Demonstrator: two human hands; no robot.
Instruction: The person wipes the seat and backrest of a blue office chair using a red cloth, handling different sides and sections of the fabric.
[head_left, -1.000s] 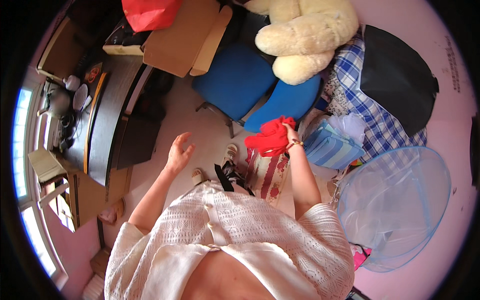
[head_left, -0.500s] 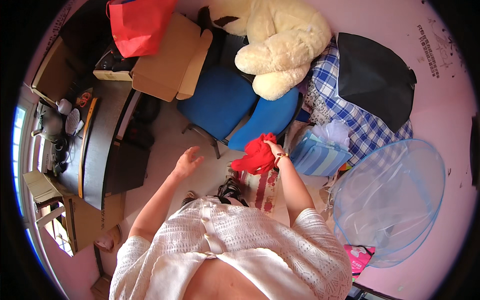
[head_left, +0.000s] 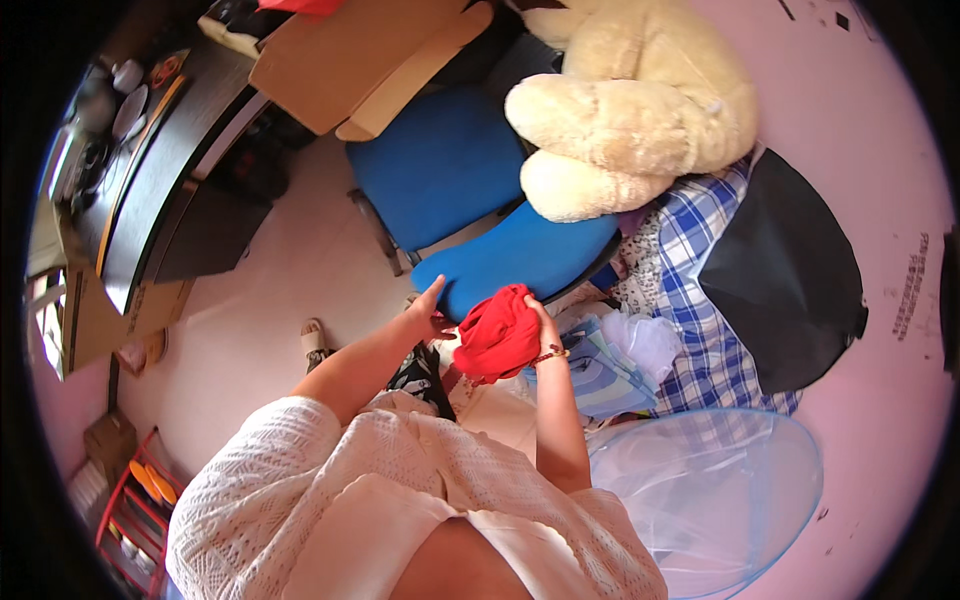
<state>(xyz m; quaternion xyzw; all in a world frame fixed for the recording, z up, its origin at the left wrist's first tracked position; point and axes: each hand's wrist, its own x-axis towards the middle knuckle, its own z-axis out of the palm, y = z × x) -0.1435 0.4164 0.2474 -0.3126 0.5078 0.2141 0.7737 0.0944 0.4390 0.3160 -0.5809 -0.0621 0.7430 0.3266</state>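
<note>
Nearest is one white, openwork knitted top [head_left: 270,470], cut off by the lower edge. Two bare hands are in front of it. The right hand [head_left: 543,328], with one beaded bracelet [head_left: 551,354] at the wrist, has its fingers clamped on one bundle of soft red cloth [head_left: 497,337]; some fingertips are hidden in the folds. The left hand [head_left: 430,313] has thumb and fingers apart, just beside the left edge of the cloth; whether it touches, I cannot tell.

Just beyond the hands is the curved backrest of one blue office chair [head_left: 440,165], so the room there is narrow. Wider room is at the left, where pale floor [head_left: 275,260] lies between the chair and one dark desk [head_left: 165,190].

To the right are one pale-blue striped bag [head_left: 595,375], partly covered by the right arm, and one translucent, blue-rimmed mesh cover [head_left: 720,490]. Farther are one blue-and-white checked cloth [head_left: 690,225], partly under one black sheet [head_left: 790,280], one cream plush toy [head_left: 640,120] and one open cardboard box [head_left: 350,60]; the last two are cut off above.
</note>
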